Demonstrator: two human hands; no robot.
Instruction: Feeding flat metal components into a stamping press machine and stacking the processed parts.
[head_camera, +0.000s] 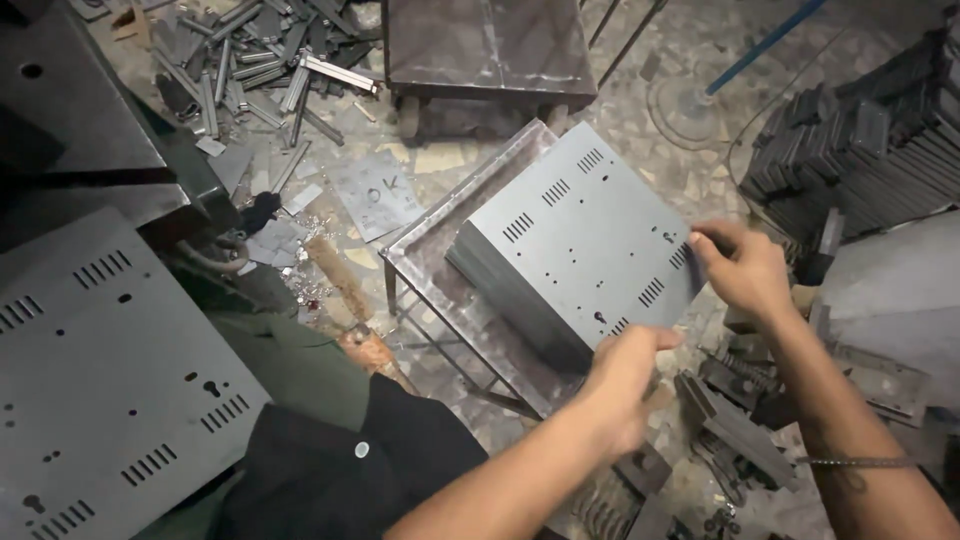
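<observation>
A stack of grey metal sheets (570, 230), punched with rows of slots and small holes, rests on a low metal-framed stand (420, 275). My left hand (625, 375) grips the near edge of the top sheet. My right hand (745, 270) pinches the right-hand edge of the same sheet. Both hands are closed on the sheet, which lies about flat on the stack.
Another punched grey sheet (100, 370) lies at lower left on a machine table. Metal offcuts (250, 60) litter the floor at top left. A flat trolley (490, 45) stands beyond the stand. Stacked dark metal parts (860, 150) pile up at right; scrap pieces (730, 430) lie below.
</observation>
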